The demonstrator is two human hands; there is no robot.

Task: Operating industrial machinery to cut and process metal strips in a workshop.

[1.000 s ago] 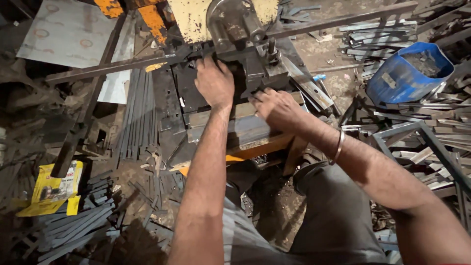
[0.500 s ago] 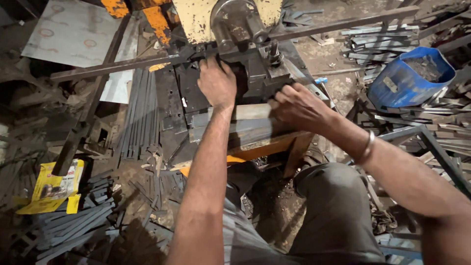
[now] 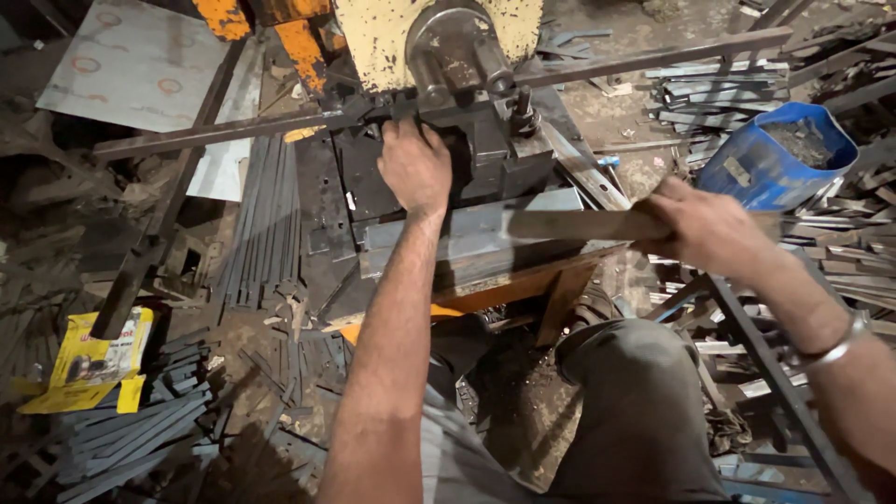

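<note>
My left hand (image 3: 413,166) rests on the dark bed of a press machine (image 3: 467,56), fingers curled on a part under the round grey head; what it grips is hidden. My right hand (image 3: 709,227) is to the right of the machine, closed around a long flat metal strip (image 3: 579,224) that lies blurred across the front of the machine bed. A long steel bar (image 3: 233,133) runs across the machine from left to right behind my left hand.
A blue bucket (image 3: 779,154) with scrap stands at the right among piles of flat strips (image 3: 709,89). More strips lie stacked at the left (image 3: 257,224) and lower left. A yellow packet (image 3: 93,359) lies on the floor. My knee (image 3: 644,373) is below the machine.
My right hand has moved from the machine bed out to the right, drawing a flat strip with it. My left hand has stayed on the machine.
</note>
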